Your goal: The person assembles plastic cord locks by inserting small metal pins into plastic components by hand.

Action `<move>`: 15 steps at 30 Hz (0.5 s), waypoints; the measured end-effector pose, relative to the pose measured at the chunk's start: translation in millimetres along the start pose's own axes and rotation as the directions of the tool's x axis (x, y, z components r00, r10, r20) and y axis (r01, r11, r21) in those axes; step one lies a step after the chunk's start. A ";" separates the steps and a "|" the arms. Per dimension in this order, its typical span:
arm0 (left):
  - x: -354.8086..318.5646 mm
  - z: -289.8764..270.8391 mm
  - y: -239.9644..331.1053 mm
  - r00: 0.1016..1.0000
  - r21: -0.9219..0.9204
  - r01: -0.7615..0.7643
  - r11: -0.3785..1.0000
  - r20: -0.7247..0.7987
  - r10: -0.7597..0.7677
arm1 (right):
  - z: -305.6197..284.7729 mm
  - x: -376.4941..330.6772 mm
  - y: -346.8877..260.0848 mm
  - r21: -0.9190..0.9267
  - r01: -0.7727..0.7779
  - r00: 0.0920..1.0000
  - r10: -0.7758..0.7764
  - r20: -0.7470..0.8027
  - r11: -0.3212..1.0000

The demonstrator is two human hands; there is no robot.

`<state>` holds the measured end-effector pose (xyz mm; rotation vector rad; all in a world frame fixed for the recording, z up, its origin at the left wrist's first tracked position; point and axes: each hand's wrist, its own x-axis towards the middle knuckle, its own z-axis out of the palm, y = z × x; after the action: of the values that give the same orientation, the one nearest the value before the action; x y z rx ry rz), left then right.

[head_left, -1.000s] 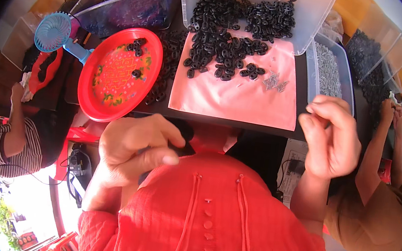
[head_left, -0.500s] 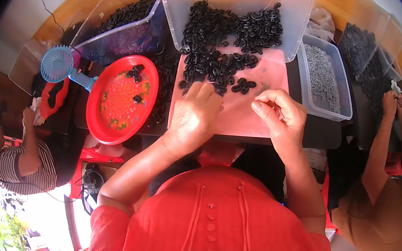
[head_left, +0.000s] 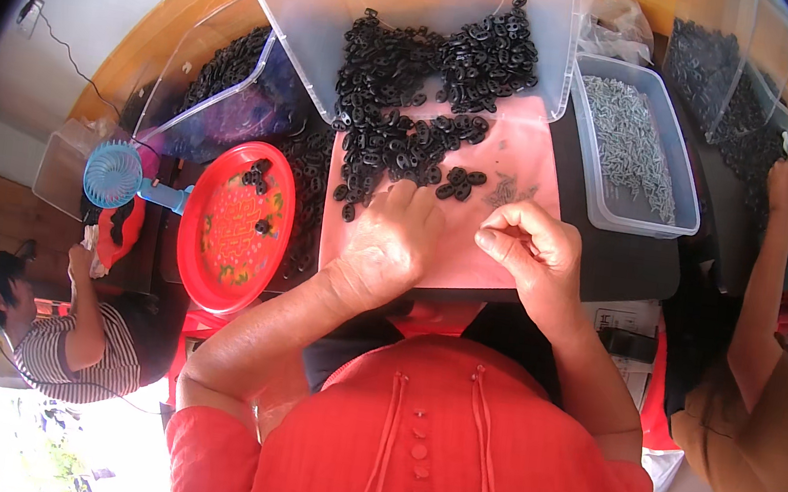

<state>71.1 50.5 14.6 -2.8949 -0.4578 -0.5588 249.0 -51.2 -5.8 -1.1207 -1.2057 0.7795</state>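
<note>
My left hand [head_left: 393,238] rests back-up over the near part of a pink sheet [head_left: 481,257], fingers curled under so that whatever they hold is hidden. Just beyond it spreads a heap of black oval pieces with holes [head_left: 392,143]. To its right, my right hand [head_left: 534,263] is raised with thumb and forefinger brought together; anything between them is too small to make out. A small cluster of black pieces [head_left: 461,183] lies between and beyond the hands. Small grey metal-looking pieces [head_left: 511,192] lie scattered beyond my right fingertips.
A tipped clear bin [head_left: 303,28] spills black pieces onto the sheet. At right stands a clear tub [head_left: 629,216] of small grey parts. At left are a red tray [head_left: 201,291] holding a few black pieces and a blue fan [head_left: 114,174]. People work on both sides.
The view has shifted slightly. My right hand has come a little nearer to me and to the left hand, uncovering more of the grey pieces. My left hand stays curled beside the heap.
</note>
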 end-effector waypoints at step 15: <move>-9.0 -7.1 2.2 0.943 -0.547 0.215 0.809 -0.100 -0.318 | 9.1 0.6 -1.1 -0.129 0.127 0.988 -0.136 -0.066 0.984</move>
<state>61.4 44.4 17.4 -3.2579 -0.8059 -1.1620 240.2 -48.8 -4.8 -1.1490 -1.2649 0.5633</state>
